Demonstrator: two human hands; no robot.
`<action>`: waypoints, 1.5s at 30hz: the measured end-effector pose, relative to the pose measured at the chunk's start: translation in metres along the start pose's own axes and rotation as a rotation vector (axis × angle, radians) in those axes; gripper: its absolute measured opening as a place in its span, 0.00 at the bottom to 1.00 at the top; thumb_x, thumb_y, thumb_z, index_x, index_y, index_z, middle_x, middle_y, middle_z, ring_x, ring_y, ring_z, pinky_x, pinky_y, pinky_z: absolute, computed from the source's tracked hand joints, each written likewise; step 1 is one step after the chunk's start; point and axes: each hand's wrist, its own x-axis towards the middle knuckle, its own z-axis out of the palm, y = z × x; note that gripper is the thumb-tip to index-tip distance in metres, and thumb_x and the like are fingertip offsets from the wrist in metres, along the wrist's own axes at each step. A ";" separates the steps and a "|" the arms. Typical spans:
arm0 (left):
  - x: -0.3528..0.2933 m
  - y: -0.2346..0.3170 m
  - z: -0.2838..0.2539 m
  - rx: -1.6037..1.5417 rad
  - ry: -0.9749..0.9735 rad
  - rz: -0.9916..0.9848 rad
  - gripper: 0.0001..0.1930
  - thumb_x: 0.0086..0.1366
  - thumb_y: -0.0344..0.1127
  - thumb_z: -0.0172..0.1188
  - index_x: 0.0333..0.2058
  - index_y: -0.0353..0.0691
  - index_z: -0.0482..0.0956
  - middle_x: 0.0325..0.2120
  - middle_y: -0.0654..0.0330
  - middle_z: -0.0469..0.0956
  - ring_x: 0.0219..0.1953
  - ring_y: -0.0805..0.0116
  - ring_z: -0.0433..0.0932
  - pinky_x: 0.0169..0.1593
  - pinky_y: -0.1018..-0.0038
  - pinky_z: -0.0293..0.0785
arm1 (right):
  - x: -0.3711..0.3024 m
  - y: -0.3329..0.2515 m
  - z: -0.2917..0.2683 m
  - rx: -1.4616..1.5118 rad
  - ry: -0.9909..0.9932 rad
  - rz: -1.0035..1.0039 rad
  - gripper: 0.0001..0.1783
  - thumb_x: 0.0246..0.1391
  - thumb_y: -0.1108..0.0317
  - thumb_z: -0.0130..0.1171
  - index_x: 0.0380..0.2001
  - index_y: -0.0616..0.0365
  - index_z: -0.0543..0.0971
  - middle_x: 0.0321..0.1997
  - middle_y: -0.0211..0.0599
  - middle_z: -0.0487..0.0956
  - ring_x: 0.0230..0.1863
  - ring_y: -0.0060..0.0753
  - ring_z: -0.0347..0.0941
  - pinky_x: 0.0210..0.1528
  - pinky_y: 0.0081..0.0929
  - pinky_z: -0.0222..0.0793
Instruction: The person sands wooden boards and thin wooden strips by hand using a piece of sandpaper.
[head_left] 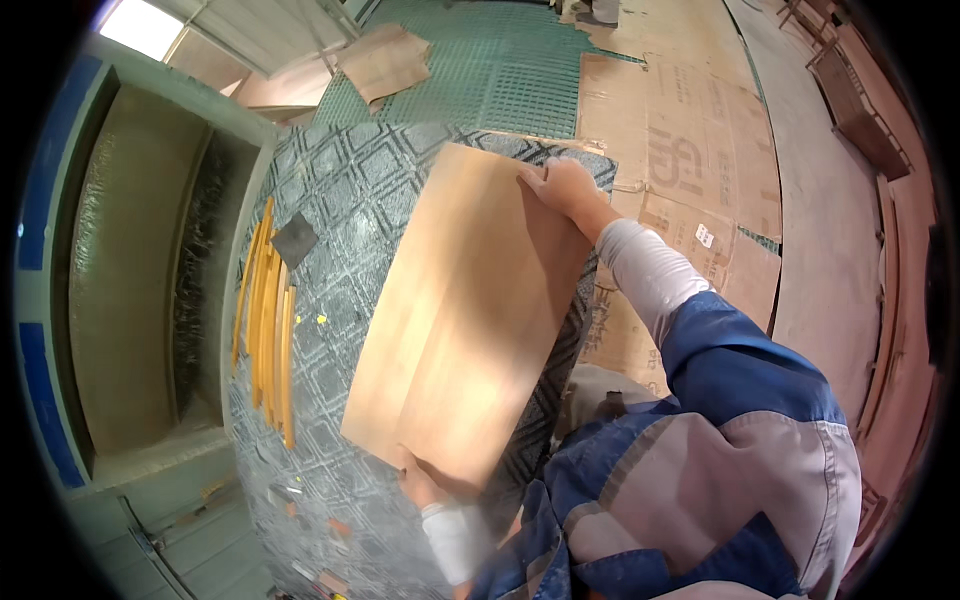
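Note:
A light wooden panel lies tilted or raised over a patterned grey cloth; I cannot tell how far it stands off the cloth. At its far right corner my right hand is closed on the edge, thumb on the top face. My left hand grips the near short edge, with the thumb on top and the other fingers hidden beneath. Shadows of my arms and head fall across the wood.
Several thin yellow wood strips lie on the cloth to the left, beside a small dark square pad. Further left stands a framed booth. Flattened cardboard and green grating cover the floor beyond.

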 end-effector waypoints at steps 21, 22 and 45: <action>0.019 0.021 0.130 0.317 -0.751 0.060 0.34 0.73 0.50 0.60 0.64 0.25 0.68 0.60 0.48 0.74 0.59 0.55 0.75 0.62 0.62 0.72 | -0.292 0.103 -0.051 0.754 -0.399 0.279 0.49 0.60 0.21 0.43 0.65 0.52 0.76 0.68 0.43 0.75 0.66 0.48 0.70 0.68 0.46 0.63; 0.009 0.022 0.131 0.325 -0.781 0.062 0.34 0.73 0.50 0.60 0.64 0.25 0.68 0.60 0.48 0.74 0.59 0.55 0.75 0.62 0.62 0.72 | -0.295 0.098 -0.059 0.846 -0.406 0.284 0.49 0.58 0.21 0.46 0.64 0.51 0.77 0.68 0.41 0.75 0.64 0.47 0.72 0.66 0.47 0.64; -0.315 -0.054 0.231 0.460 -1.190 0.018 0.35 0.73 0.55 0.58 0.65 0.30 0.67 0.61 0.49 0.74 0.60 0.53 0.75 0.63 0.60 0.72 | -0.566 0.409 -0.161 0.906 0.158 0.546 0.56 0.57 0.26 0.55 0.71 0.66 0.65 0.74 0.55 0.66 0.74 0.50 0.62 0.75 0.35 0.53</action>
